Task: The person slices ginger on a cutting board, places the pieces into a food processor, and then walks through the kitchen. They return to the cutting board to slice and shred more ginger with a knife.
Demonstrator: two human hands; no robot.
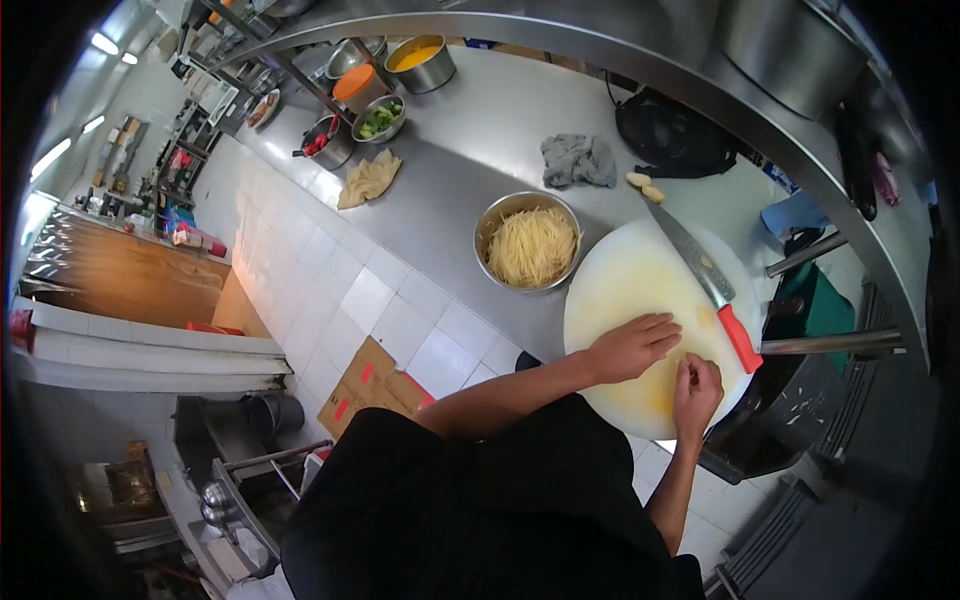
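Observation:
My left hand (635, 348) lies flat on the round white cutting board (610, 290), fingers stretched out and together. Close to its fingertips, my right hand (697, 390) is closed with curled fingers over the board; whatever may be in them is hidden. A knife (690, 250) with a red handle rests on the board's far right side, apart from both hands. Beyond its tip lie small pale peeled pieces (645, 187). Left of the board stands a metal bowl (484, 262) heaped with thin pale-yellow shreds (532, 248). Yellowish wet stains mark the board.
On the steel counter (440, 190) are a grey cloth (578, 160), a tan cloth (369, 180), a bowl of green vegetables (380, 120) and a pot of orange liquid (422, 65). A metal shelf (560, 28) runs overhead. Flattened cardboard (372, 390) lies on the tiled floor.

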